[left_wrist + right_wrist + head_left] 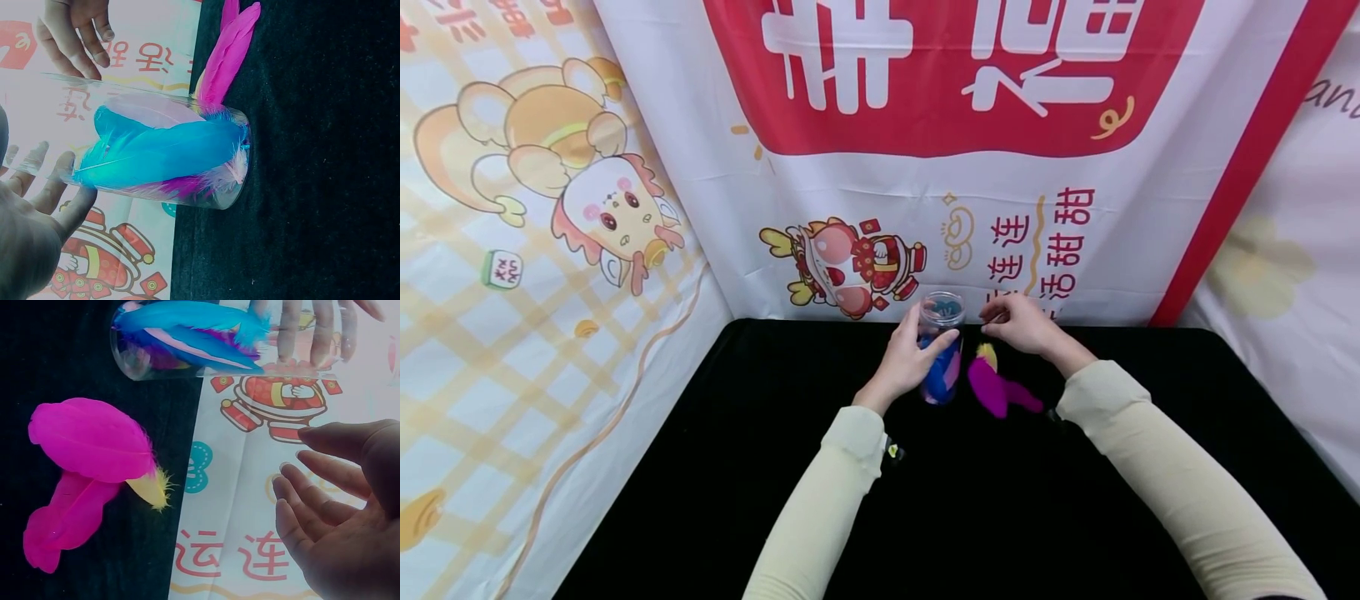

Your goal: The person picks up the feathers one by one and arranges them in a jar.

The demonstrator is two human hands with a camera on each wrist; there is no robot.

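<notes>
My left hand [901, 357] grips a tall clear jar [953, 319], thumb on one side and fingers round the other. The jar stands upright on the black cloth. Inside it are several feathers: a bright blue feather [181, 153], a pale pink feather [147, 111] and some magenta near the wall. To the jar's right lie two magenta feathers [94, 440] with a yellow feather [149, 489] partly under them. My right hand [1021, 323] hovers just beyond these loose feathers, its fingers loosely bent and holding nothing in the right wrist view.
A black cloth [820, 533] covers the table. Right behind the jar hangs a white and red printed banner [865, 183], close to both hands. On the left is a yellow checked printed sheet [467, 333], and another pale sheet [1285, 333] hangs on the right.
</notes>
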